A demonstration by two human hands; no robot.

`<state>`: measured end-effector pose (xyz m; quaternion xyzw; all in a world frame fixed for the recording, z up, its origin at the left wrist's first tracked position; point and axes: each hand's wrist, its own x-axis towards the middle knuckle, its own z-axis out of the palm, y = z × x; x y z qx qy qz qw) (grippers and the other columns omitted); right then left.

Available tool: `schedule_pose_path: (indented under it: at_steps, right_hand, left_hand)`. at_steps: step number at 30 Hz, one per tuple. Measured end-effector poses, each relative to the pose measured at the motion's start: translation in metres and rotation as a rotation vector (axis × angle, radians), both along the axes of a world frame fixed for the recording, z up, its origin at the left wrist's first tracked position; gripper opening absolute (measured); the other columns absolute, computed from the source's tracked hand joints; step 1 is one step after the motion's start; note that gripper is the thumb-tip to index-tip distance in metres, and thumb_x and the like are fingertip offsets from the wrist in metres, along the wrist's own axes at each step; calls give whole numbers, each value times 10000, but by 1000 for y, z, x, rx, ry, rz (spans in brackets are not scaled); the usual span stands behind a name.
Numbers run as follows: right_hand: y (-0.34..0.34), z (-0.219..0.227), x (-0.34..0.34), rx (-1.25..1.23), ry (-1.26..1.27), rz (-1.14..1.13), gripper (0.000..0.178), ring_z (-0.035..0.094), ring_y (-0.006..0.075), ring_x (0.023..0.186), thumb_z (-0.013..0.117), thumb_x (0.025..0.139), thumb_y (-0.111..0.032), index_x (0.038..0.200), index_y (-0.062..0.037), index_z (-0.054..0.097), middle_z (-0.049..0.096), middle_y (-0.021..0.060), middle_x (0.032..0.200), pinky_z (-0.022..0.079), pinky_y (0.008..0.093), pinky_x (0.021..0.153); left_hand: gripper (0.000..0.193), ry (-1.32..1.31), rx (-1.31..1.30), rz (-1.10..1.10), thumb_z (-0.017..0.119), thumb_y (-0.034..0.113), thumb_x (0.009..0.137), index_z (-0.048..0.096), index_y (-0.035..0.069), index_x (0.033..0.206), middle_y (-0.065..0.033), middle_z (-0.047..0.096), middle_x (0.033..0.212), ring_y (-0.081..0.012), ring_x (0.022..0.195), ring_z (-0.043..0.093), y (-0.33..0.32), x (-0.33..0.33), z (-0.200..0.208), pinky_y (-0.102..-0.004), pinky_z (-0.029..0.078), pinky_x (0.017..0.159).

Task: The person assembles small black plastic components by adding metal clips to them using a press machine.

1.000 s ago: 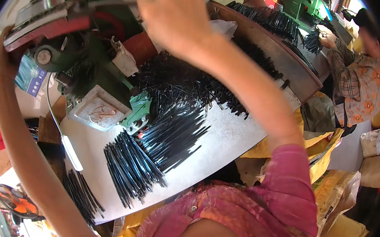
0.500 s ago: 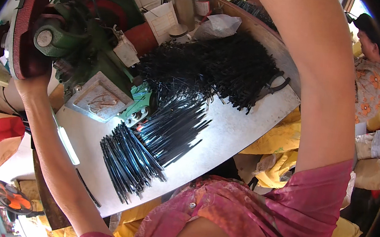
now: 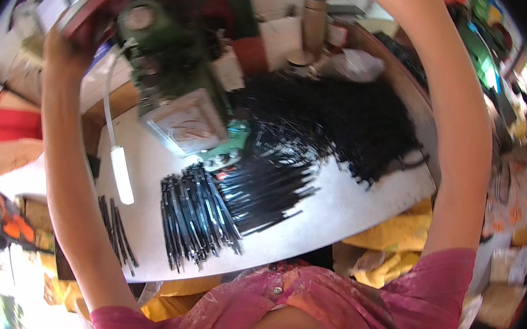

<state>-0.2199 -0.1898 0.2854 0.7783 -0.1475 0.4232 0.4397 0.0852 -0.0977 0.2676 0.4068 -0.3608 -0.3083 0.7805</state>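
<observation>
My left hand (image 3: pixel 69 52) is raised at the upper left, up against a long dark red object (image 3: pixel 104 6); blur and that object hide its fingers. My right forearm (image 3: pixel 425 34) reaches up past the top edge, and the hand on it is out of sight. Below and between my arms stands a green machine (image 3: pixel 172 54) with a square metal plate (image 3: pixel 188 122) on its front. A fanned bundle of thin black strips (image 3: pixel 198 218) lies before it on the pale tabletop (image 3: pixel 341 216). More black strips (image 3: pixel 267 193) are spread just right of that bundle.
A large black heap of strips (image 3: pixel 344 115) covers the far right of the table. Behind it stand a brown flask (image 3: pixel 313 26) and a clear plastic bag (image 3: pixel 357 65). A white lamp (image 3: pixel 122 173) hangs at the left. Another person (image 3: pixel 512 182) is at the far right.
The view has swung, so the machine and table sit farther right. My left hand appears higher, still by the red object, which now slants across the top left.
</observation>
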Motion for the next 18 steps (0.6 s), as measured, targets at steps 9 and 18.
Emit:
schedule_pose_path:
  at_steps: [9,18]
  right_hand:
    - [9,-83,9,596,83,62,204,537,362,675,546,762,-203,832,-15,509,556,177,716,406,442,568]
    - [34,-147,35,762,32,204,270,536,378,669,536,798,-262,828,2,488,554,199,737,400,431,552]
  left_hand:
    - [260,-556,108,118,565,240,724,518,63,909,-57,530,779,-155,637,539,-15,-8,72,-323,482,579]
    - [231,-941,523,1101,520,162,797,521,-9,951,-104,558,846,-194,722,559,122,-91,47,-327,466,659]
